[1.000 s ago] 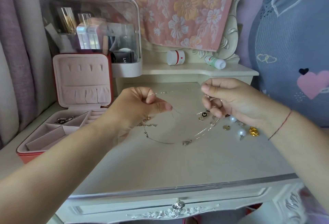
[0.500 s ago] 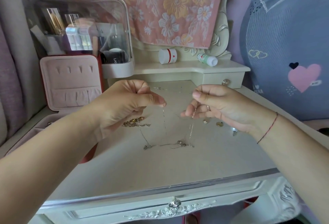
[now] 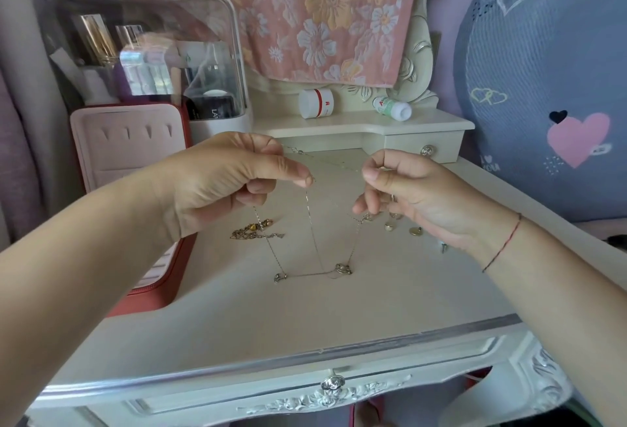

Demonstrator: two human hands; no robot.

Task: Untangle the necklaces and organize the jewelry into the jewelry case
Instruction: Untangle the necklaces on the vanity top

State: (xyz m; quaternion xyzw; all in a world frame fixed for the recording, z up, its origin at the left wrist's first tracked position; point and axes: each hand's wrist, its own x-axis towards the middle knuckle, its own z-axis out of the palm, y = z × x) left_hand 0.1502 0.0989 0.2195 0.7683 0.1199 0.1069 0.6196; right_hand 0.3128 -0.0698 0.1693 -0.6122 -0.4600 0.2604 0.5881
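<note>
1. Since a second ago the necklace chain (image 3: 312, 223) has been drawn from a wide slack curve into straighter strands. The pearl studs and gold piece that showed beside my right wrist then are now hidden behind it.
2. Nearest me is the dresser's carved front with its drawer knob (image 3: 330, 383), and above it the pale dresser top (image 3: 305, 318).
3. On that top the chain's lowest stretch runs flat between two small pendants (image 3: 343, 269), which look to be resting on the surface.
4. From there thin strands rise to both hands. My left hand (image 3: 230, 185) pinches the chain between thumb and forefinger, the other fingers curled under.
5. My right hand (image 3: 417, 196) pinches it the same way (a red thread bracelet (image 3: 505, 243) sits on that wrist). The two pinches are close but apart, and a fine strand runs between the hands.
6. Below my left hand lies a gold-toned chain bundle (image 3: 256, 231), and under my right hand sit a few small loose charms (image 3: 415, 231).
7. To the left the jewelry case (image 3: 129, 145) stands open, its pink lid upright; my left forearm hides most of the tray.
8. Farther back, a shelf holds a white jar (image 3: 316, 103) and a small bottle (image 3: 393, 108) on its side.
9. Behind the case is a clear cosmetics organizer (image 3: 152, 53), and a floral cloth (image 3: 322, 12) hangs at the very back.
</note>
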